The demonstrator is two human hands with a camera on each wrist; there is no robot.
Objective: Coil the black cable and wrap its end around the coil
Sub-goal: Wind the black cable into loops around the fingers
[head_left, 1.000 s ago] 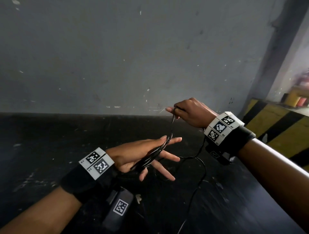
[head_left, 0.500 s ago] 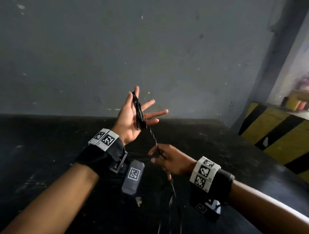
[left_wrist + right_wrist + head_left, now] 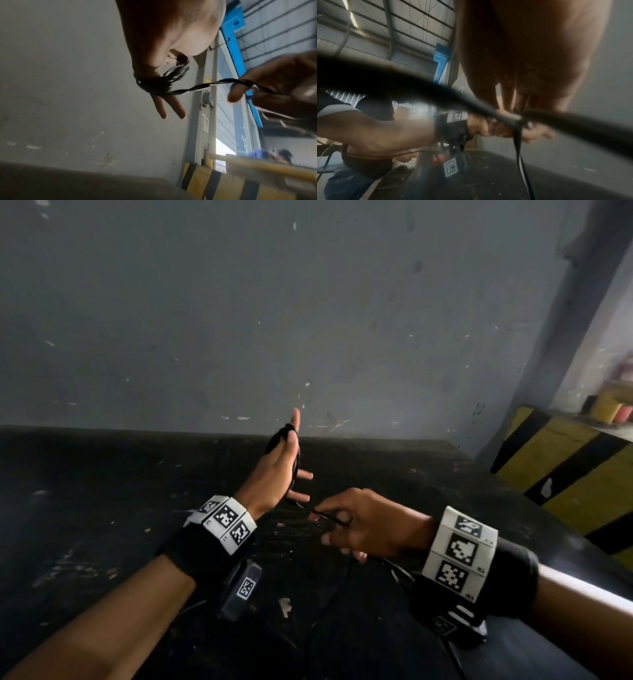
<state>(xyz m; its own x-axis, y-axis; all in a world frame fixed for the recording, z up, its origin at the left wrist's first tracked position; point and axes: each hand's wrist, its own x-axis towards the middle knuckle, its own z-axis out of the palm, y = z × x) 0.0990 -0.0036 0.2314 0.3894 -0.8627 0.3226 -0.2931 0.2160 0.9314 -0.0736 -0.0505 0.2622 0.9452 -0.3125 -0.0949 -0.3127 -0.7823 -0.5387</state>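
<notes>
The black cable (image 3: 278, 438) is wound in several loops round my raised left hand (image 3: 284, 474). Its fingers point straight up and out, and the thumb lies folded against the coil (image 3: 154, 83). From the coil a short twisted strand (image 3: 204, 87) runs to my right hand (image 3: 318, 515), which pinches it between thumb and forefinger just below and right of the left fingers. The loose cable (image 3: 519, 148) drops from the right hand toward the black table (image 3: 102, 508). Its far end is out of sight.
A grey wall (image 3: 308, 320) stands just behind the table's far edge. To the right is a yellow and black striped barrier (image 3: 565, 474). Slack cable lies on the table under the wrists (image 3: 329, 604). A person (image 3: 281, 157) is far off behind the barrier.
My left hand has turned edge-on and its spread fingers have come closer together. The right hand has risen toward the left fingers, so the strand between them is shorter.
</notes>
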